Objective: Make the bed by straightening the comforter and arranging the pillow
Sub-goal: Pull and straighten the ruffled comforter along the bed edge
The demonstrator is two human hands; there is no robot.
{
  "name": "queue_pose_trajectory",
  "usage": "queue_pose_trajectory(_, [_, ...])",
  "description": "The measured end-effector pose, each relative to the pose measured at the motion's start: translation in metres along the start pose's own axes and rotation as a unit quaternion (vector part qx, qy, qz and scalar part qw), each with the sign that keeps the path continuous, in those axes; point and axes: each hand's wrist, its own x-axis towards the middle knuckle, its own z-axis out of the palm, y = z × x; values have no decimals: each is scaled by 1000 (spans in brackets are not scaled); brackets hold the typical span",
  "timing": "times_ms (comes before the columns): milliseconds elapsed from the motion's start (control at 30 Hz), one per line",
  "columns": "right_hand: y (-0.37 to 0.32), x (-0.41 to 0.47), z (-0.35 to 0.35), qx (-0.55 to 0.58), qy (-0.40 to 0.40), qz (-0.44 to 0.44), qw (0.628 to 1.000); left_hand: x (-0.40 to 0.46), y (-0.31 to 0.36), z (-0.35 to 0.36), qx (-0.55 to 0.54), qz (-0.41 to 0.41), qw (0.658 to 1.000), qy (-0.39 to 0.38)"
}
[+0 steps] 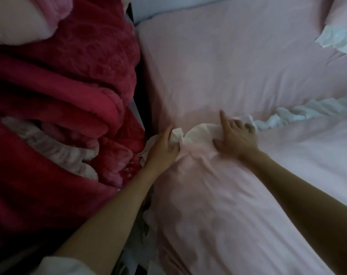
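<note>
Both hands at ruffled white edge (196, 133) of pink comforter (218, 195), centre of bed. Left hand (162, 149) grips ruffle at left corner; right hand (236, 137) bunches ruffle, index finger extended. Pink sheet (218, 66) beyond. Red plush blanket (59, 96) heaped left. Pillow (343, 20) far right. Comforter looks light, soft, limp; best held at corners, hem.
</note>
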Motion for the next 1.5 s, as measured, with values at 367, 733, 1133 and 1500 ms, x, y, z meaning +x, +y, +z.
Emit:
queue_pose_trajectory(367, [-13, 14, -9, 41, 157, 17, 987, 16, 7, -27, 20, -162, 972, 171])
queue_pose_trajectory(733, [-2, -63, 46, -9, 25, 5, 1000, -47, 7, 41, 277, 115, 944, -139])
queue_pose_trajectory(1133, [37, -156, 80, 58, 210, -34, 975, -113, 33, 58, 263, 192, 945, 29])
queue_pose_trajectory(1500, [156, -277, 132, 122, 61, -8, 991, -203, 59, 146, 365, 72, 923, -101])
